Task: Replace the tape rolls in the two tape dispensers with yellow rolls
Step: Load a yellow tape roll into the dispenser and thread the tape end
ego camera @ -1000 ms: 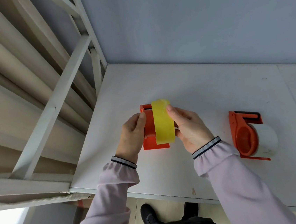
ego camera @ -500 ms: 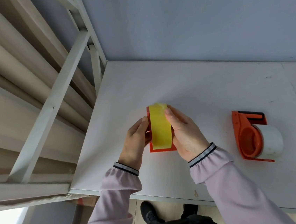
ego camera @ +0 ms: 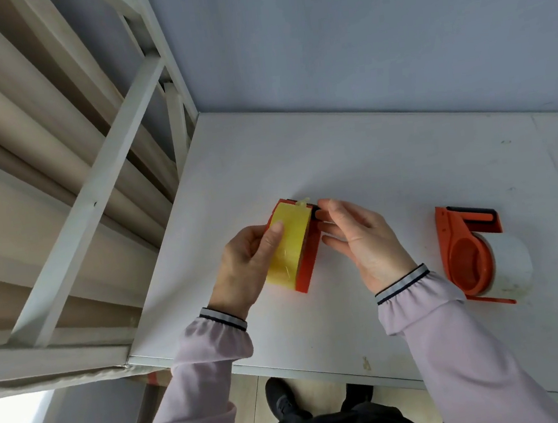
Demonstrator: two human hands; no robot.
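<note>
On table (ego camera: 388, 179) — left hand (ego camera: 242, 270) grips yellow roll (ego camera: 290, 248) in dispenser (ego camera: 310, 259).

Glossy yellow tape roll (ego camera: 290, 249), matt table (ego camera: 369, 167)

- The left hand (ego camera: 246, 270) is curled in a grip, with the thumb lying flat on top and the fingers wrapped underneath.
- The right hand (ego camera: 360, 240) is loosely spread, palm turned left, and the fingertips (ego camera: 322, 204) are pinching forward.
- Both forearms reach forward in pale sleeves.
</note>
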